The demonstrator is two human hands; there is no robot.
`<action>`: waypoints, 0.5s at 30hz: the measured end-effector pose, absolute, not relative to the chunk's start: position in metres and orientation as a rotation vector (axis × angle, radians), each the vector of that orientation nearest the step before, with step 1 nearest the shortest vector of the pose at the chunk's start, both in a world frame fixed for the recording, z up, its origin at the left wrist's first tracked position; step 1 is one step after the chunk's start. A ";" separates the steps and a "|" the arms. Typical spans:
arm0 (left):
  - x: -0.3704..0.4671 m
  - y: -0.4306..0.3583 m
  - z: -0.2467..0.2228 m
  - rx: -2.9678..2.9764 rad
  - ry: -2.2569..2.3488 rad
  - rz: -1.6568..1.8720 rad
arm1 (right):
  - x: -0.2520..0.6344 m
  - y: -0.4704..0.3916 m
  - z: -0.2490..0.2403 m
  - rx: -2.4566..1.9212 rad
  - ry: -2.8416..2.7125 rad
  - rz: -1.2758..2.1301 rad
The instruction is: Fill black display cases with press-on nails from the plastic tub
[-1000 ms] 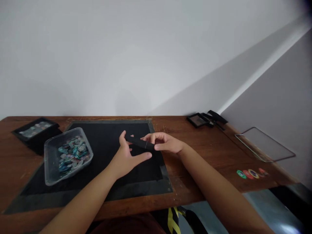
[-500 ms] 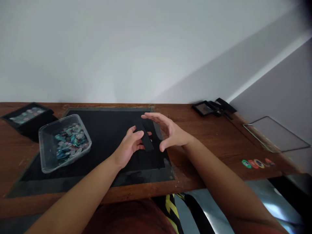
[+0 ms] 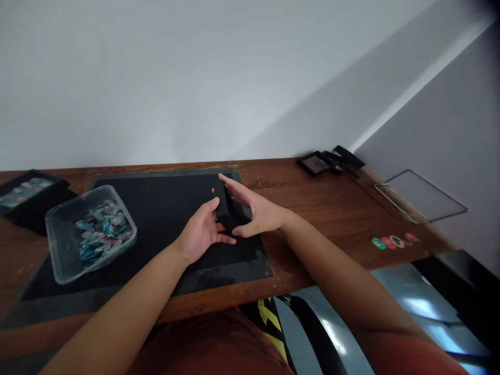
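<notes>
A small black box-like piece (image 3: 225,209) is held between my two hands above the black mat (image 3: 164,208). My left hand (image 3: 199,229) grips its left side, thumb on top and fingers curled beneath. My right hand (image 3: 262,207) spans the right side, with fingertips at the far end and thumb at the near end. Dark surfaces blend together, so the piece's exact shape is hard to make out. To the left of my hands, a clear plastic tub (image 3: 57,255) holds many shiny teal and clear pieces (image 3: 103,229).
Beside the tub is a black box with a window top (image 3: 29,194). Black frame-like items (image 3: 316,163) lie near the wall. A thin wire rectangle (image 3: 420,195) leans at the right, and several colourful round tokens (image 3: 396,241) lie near the wooden table's (image 3: 297,190) right edge.
My right hand has moved left and closed around the black piece, which has turned in my left hand. The view has shifted slightly.
</notes>
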State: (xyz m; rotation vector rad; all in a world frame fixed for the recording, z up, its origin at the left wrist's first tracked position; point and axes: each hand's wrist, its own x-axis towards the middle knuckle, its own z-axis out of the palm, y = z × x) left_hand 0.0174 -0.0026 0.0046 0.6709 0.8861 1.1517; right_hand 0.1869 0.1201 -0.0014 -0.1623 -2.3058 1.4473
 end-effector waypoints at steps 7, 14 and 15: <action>0.013 -0.003 -0.001 0.745 1.124 1.219 | 0.182 0.136 -0.016 -0.255 -1.983 2.001; 0.009 -0.002 -0.001 0.863 1.246 1.221 | 0.172 0.129 -0.018 -0.304 -1.941 1.982; 0.009 -0.002 0.000 0.872 1.251 1.217 | 0.171 0.127 -0.019 -0.310 -1.937 1.974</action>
